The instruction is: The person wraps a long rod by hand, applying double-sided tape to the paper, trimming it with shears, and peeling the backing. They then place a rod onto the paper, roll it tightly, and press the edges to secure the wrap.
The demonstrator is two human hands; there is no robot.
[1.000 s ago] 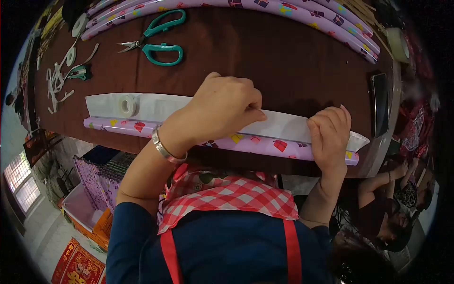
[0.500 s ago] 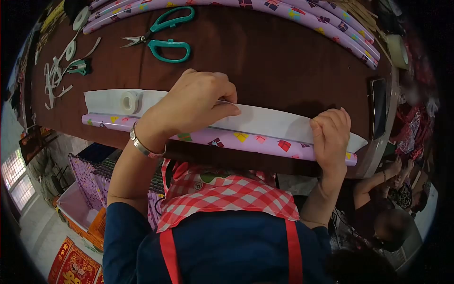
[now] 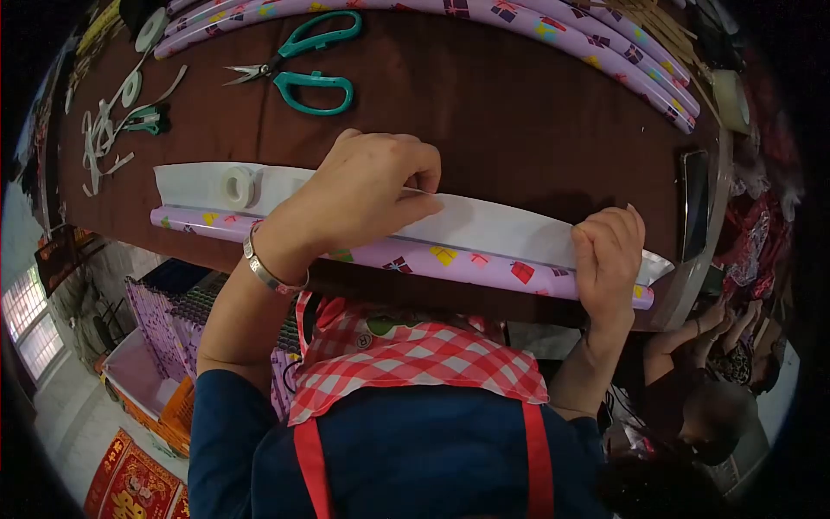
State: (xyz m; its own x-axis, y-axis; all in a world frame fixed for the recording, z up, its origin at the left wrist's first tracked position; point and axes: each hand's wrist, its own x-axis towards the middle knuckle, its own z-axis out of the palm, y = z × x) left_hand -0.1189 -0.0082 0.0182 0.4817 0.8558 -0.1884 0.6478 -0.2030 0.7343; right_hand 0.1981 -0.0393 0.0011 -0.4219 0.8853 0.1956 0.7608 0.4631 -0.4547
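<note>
A roll of lilac wrapping paper, printed with gift boxes, lies across the table in front of me. Its white underside shows as a long flap along the far side. My left hand is closed at the flap's far edge, thumb and fingers pinching the paper; whether a bit of tape is also between them is hidden. Around the right end of the roll, my right hand is wrapped, fingers curled over the flap. A small white tape roll rests on the flap, left of my left hand.
Teal-handled scissors lie beyond my left hand. Several finished-looking lilac rolls line the far edge. At left are tangled white strips and a green cutter; at right, a phone and clear tape. Another person sits at lower right.
Both hands keep nearly the same grip on the paper. The view has shifted slightly, and my right hand sits a touch lower and further right.
</note>
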